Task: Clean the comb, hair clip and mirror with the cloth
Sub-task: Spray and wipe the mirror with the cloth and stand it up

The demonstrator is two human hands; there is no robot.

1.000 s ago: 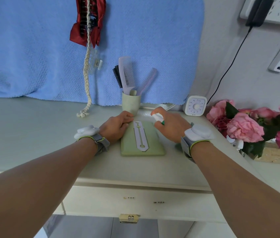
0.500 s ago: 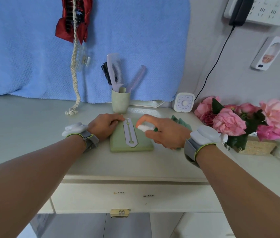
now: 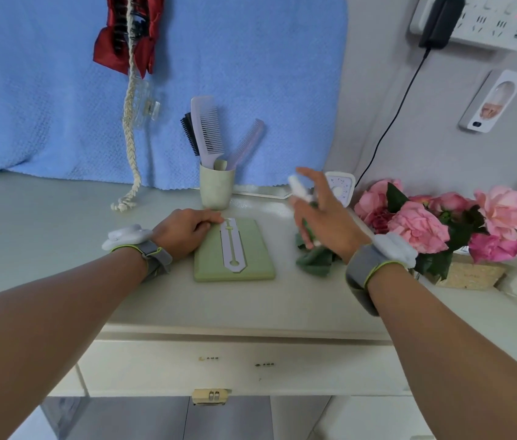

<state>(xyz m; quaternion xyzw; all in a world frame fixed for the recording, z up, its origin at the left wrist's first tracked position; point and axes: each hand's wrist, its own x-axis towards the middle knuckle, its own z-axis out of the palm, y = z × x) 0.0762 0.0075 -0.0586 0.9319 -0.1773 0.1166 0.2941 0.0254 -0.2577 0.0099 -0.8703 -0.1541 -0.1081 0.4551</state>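
A green mirror (image 3: 250, 265) lies face down on the counter, its lavender stand strip on top. My left hand (image 3: 184, 231) rests curled on the mirror's upper left corner. My right hand (image 3: 323, 214) is raised to the right of the mirror, blurred, fingers loosely around a small white spray bottle (image 3: 297, 188). Under that hand lies a crumpled green cloth (image 3: 314, 260). A lavender comb (image 3: 206, 128) stands in a pale green cup (image 3: 217, 188) with a black brush and another comb. A red bow hair clip (image 3: 125, 36) and a clear clip (image 3: 147, 106) hang on a braided rope.
A blue towel (image 3: 44, 90) hangs behind the counter. A white timer (image 3: 341, 187) and a basket of pink flowers (image 3: 434, 223) stand to the right. A black cable runs down from a wall socket strip (image 3: 479, 22). A drawer front (image 3: 235, 366) lies below the counter edge.
My right hand has moved with the spray bottle from over the mirror to the right and upward, uncovering the green cloth. My left hand has stayed on the mirror's corner.
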